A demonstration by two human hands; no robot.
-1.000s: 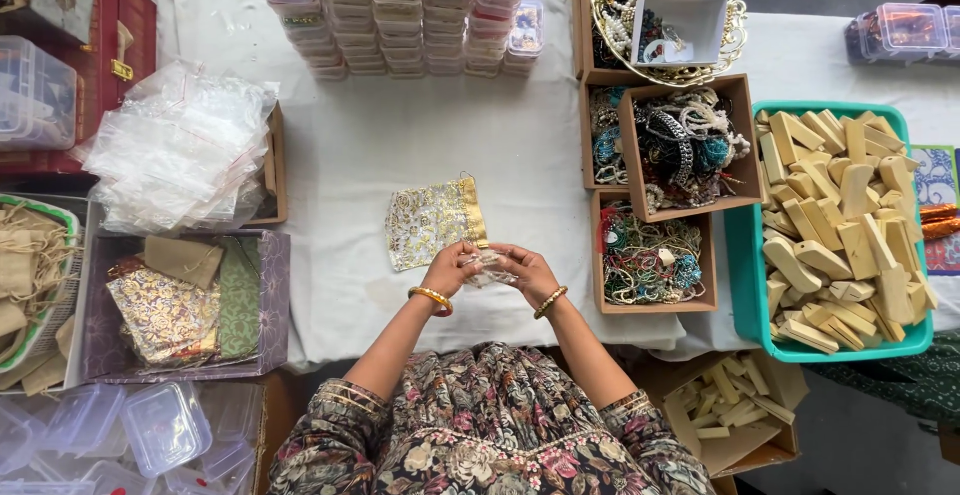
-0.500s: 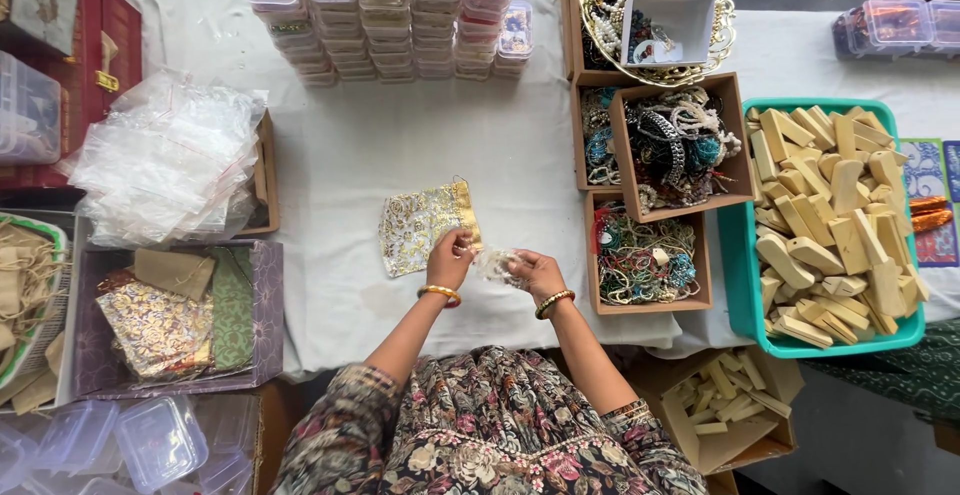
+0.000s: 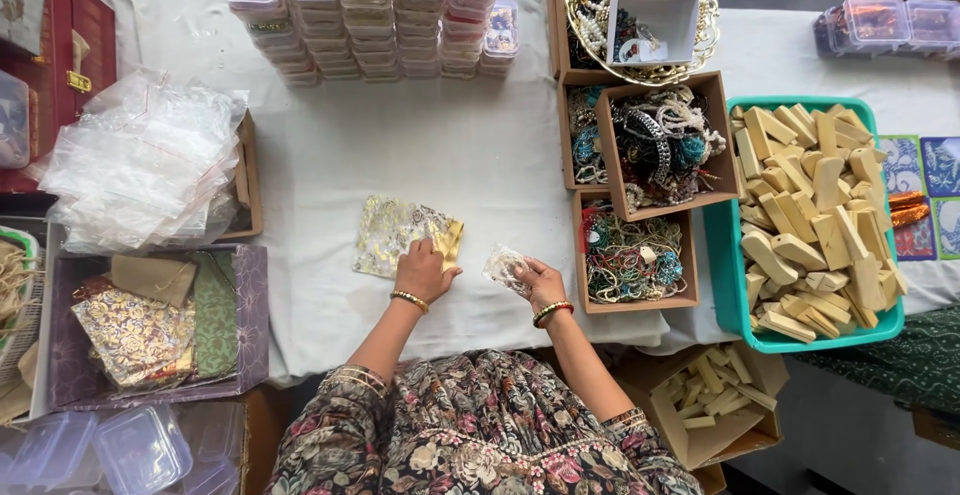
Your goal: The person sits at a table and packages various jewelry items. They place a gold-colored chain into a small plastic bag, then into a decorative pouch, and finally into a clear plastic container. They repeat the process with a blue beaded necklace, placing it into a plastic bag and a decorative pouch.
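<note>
Head view: left hand (image 3: 424, 270) pressed flat on gold patterned pouch (image 3: 405, 235), centre of counter (image 3: 330, 155). Right hand (image 3: 540, 283) pinches small clear bag (image 3: 503, 267), contents unclear. Risk: loose pinch, bag slips, contents spill near counter edge.

- Looks like a small jewelry packing workshop or craft stall.
- One big table w/ a white cloth (image 3: 420, 155).
- Far edge of cloth: stacks of little clear plastic boxes (image 3: 360, 15).
- Right of cloth: cardboard boxes full of beads & necklaces (image 3: 640, 195).
- Past those: green tray of wooden blocks (image 3: 810, 215).
- Left of cloth: pile of clear bags (image 3: 140, 165), gift pouches (image 3: 140, 325).
</note>
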